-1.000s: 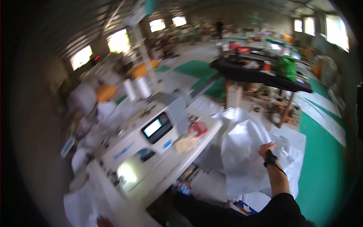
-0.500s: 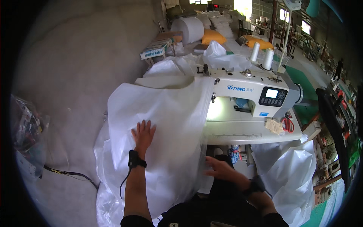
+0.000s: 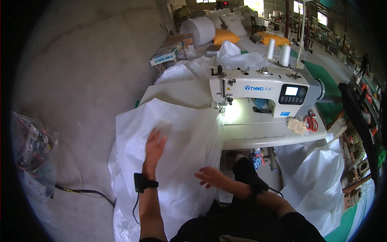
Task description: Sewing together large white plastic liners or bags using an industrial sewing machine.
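A large white plastic-looking sheet (image 3: pixel 185 133) drapes over the left part of the sewing table and down across my lap. My left hand (image 3: pixel 155 148) is over its middle, fingers stretched out and slightly blurred; whether it touches the sheet I cannot tell. To the right and nearer me, my right hand (image 3: pixel 210 177) hovers at the sheet's right side with its fingers extended and nothing held. The white sewing machine (image 3: pixel 262 78) stands beyond the sheet, its lamp lit, and the sheet's far right corner lies close to the needle area (image 3: pixel 221 108).
Red-handled scissors (image 3: pixel 311 123) and a tan scrap (image 3: pixel 296 126) lie at the table's right end. Two thread cones (image 3: pixel 284 55) stand behind the machine. More white sheeting (image 3: pixel 310 181) hangs at right. A clear bag of scraps (image 3: pixel 34 149) and a black cable (image 3: pixel 86 189) are at left.
The sheet's far edge has come down toward me, baring the tabletop and the machine's needle end. My right hand has moved left over the sheet; my left hand stays nearly in place.
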A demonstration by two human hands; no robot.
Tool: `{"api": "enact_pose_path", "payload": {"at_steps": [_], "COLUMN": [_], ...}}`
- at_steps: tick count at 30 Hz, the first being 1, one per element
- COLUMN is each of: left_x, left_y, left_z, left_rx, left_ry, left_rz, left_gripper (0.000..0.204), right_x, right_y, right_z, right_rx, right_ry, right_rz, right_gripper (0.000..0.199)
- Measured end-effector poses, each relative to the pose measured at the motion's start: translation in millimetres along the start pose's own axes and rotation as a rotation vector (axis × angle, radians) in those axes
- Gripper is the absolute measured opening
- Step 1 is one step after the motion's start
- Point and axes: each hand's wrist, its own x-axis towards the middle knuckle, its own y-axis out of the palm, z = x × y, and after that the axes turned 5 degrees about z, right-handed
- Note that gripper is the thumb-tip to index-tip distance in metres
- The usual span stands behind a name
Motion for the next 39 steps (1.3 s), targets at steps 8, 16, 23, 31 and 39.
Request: {"api": "enact_pose_path", "payload": {"at_steps": [8, 16, 23, 31, 39], "left_x": [109.1, 128.3, 150.9, 162.9, 84.4], "left_y": [107.0, 147.7, 155.7, 157.2, 65.7], "left_z": [-133.4, -116.7, -80.1, -45.3, 5.2], "left_rx": [0.045, -0.090, 0.180, 0.011, -0.521], "left_ry": [0.245, 0.325, 0.204, 0.035, -0.114], "left_rz": [0.392, 0.381, 0.601, 0.629, 0.077], "left_gripper": [0.050, 0.059, 0.055, 0.040, 0.028], "right_x": [32.1, 81.7, 75.7, 7.0, -2.6], "right_y": [23.7, 28.2, 24.9, 37.4, 60.9], "right_z": [-45.1, -101.0, -107.8, -41.4, -56.3], "right_rx": [0.300, -0.044, 0.084, 0.330, 0.151], "right_ry": [0.035, -0.061, -0.278, -0.187, 0.004], "right_rz": [0.038, -0.141, 0.044, 0.239, 0.464], "right_gripper": [0.074, 0.103, 0.026, 0.022, 0.040]}}
